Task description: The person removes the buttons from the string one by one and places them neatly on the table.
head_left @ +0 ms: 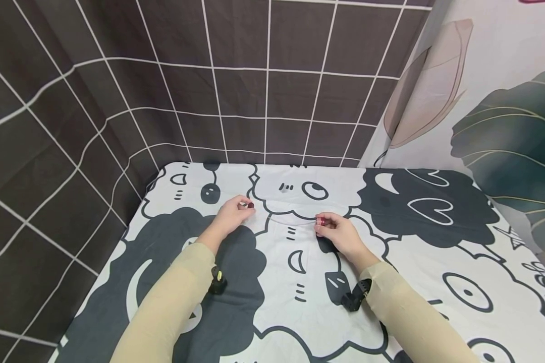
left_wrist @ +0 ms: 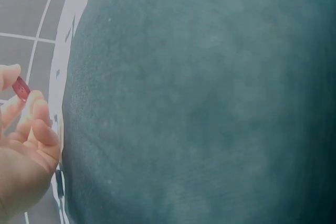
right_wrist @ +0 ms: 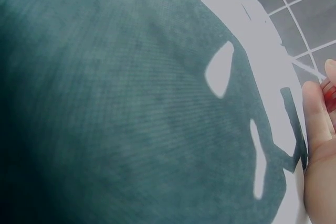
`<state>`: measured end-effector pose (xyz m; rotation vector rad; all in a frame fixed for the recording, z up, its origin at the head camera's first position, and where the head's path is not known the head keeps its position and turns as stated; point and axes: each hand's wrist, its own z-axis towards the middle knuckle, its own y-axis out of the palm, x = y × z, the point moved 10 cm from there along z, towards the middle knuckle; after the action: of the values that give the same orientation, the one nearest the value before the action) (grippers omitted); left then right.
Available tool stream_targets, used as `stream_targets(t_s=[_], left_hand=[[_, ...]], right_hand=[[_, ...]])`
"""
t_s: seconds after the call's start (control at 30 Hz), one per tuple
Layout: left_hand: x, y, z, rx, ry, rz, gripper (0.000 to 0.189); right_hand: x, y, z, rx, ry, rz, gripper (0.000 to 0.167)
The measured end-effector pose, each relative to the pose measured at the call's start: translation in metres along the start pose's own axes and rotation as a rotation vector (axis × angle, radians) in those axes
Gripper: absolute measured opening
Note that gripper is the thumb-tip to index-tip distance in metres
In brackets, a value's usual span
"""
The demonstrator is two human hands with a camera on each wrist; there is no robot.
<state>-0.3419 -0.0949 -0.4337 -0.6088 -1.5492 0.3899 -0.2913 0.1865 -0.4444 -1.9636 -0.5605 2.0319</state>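
Note:
My left hand (head_left: 231, 217) pinches a small dark red disc (left_wrist: 21, 88) between thumb and fingertips, above the printed cloth. In the left wrist view the disc looks oval and flat, and its kind cannot be told. To the right, my right hand (head_left: 340, 234) holds a small red, spool-like piece with pale stripes (head_left: 320, 221) between thumb and fingers. A thin whitish strand (head_left: 292, 223) stretches from this piece toward the left hand; its far end fades against the cloth. Fingers partly hide the striped piece in the right wrist view.
A cloth (head_left: 281, 312) printed with black and white cartoon sheep covers the surface under both hands. Dark grid-patterned fabric (head_left: 236, 91) hangs behind and at the left. A leaf-print curtain (head_left: 495, 126) hangs at the right. Each wrist wears a small black camera (head_left: 356, 295).

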Motion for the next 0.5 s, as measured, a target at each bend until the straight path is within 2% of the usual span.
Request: stream_targets(t_s=[0.5], left_hand=[[-0.0019,-0.0056,-0.0013,0.018,-0.001,0.022,0.039]], right_hand=[[-0.0012,-0.0001,-0.0007,-0.002,0.001,-0.034,0.039]])
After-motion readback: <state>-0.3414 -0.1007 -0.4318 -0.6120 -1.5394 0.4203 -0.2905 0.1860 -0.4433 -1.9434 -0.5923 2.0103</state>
